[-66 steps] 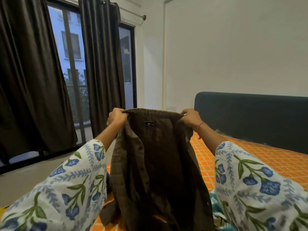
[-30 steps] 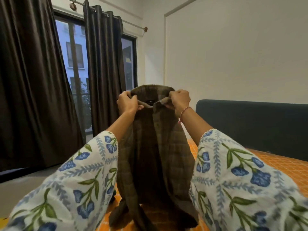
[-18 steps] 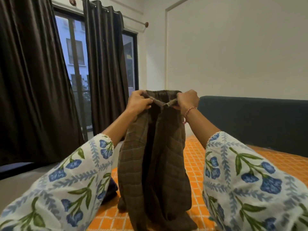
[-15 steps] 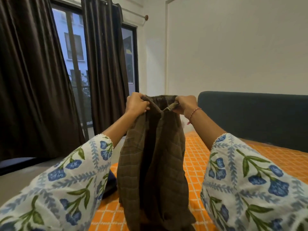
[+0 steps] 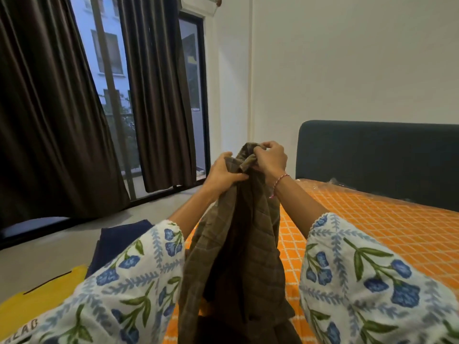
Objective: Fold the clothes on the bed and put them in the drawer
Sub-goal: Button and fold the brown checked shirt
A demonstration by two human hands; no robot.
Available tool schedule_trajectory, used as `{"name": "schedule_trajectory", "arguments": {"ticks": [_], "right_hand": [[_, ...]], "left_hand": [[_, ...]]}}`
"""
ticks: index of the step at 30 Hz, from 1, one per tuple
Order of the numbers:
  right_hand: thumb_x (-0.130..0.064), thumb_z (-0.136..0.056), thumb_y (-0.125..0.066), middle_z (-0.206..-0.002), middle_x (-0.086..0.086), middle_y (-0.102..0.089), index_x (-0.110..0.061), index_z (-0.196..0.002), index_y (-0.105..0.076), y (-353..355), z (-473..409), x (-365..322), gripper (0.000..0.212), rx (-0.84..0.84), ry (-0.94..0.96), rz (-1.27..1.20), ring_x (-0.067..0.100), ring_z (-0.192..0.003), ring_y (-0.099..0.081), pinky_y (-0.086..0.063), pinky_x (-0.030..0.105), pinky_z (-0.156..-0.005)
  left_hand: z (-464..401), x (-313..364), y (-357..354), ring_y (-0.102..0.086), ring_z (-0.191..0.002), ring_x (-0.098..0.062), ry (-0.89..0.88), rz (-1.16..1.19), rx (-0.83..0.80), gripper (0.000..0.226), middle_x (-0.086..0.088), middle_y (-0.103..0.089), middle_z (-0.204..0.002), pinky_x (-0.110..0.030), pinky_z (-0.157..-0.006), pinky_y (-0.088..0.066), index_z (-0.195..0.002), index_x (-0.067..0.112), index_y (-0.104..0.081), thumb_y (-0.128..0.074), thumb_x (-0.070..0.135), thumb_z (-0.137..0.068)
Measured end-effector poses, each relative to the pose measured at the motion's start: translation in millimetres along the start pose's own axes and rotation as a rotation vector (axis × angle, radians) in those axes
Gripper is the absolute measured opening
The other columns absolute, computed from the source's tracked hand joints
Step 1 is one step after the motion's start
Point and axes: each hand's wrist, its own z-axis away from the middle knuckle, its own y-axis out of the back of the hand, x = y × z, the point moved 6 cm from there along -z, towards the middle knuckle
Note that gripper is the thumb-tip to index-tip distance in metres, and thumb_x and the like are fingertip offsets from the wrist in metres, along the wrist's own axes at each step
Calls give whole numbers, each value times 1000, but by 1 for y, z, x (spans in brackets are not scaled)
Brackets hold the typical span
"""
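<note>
A brown checked shirt [image 5: 238,256] hangs upright over the bed [image 5: 387,234], gathered narrow at its collar. The collar end is bunched between the fingers [image 5: 260,147] of the right hand [image 5: 269,161] and the left hand [image 5: 222,173], and the cloth drops straight down below them in long folds, its hem pooling on the orange checked sheet. Left of the fingers and lower, a dark blue garment [image 5: 116,242] and a yellow garment [image 5: 37,301] lie flat.
</note>
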Motion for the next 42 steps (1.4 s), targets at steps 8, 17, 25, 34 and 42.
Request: {"name": "schedule_trajectory", "arguments": {"ticks": [8,17,25,34,42], "right_hand": [[-61,-96,-23,-119,6,-65,-20,-115,-63,18,22,75,60,-232,-157,-308,19,-110,-59,-47,32,-94],[-53,-82,-57,-90,8,-74,-17,-84,-79,-24,93,180,43,-735,-663,-532,22,-79,-72,-58,30,-66],[-29,-86,-67,-114,16,-67,-4,-121,-60,-6,65,264,44,-542,-573,311,31,-98,-64,-50,41,-88],[-35,-99,-44,-158,11,-18,-17,-151,-20,-58,124,346,60,-745,-65,962,27,-146,-13,-16,44,-116],[-42,-95,-48,-157,10,21,-30,-151,8,-36,192,411,80,-1058,-226,1219,30,-146,16,3,58,-114]], "left_hand": [[-12,2,8,-64,-104,-28,18,276,-70,20,-8,-72,-97,-40,-92,-52,-90,21,-72,-74,5,-77],[-18,-104,13,-60,-92,-26,341,191,228,30,-12,-64,-93,-30,-73,-54,-102,3,-60,-72,-5,-76],[7,-192,-3,-39,-129,-37,379,-689,193,83,-15,-39,-142,-48,-101,-35,-148,11,-17,-66,34,-86],[112,-331,-114,-12,-145,-26,307,-1100,-688,69,-11,-15,-157,-56,-113,-2,-152,20,-11,-40,49,-96],[166,-390,-91,8,-147,-28,536,-953,-776,75,3,17,-159,-58,-112,-13,-151,35,6,-29,66,-92]]}}
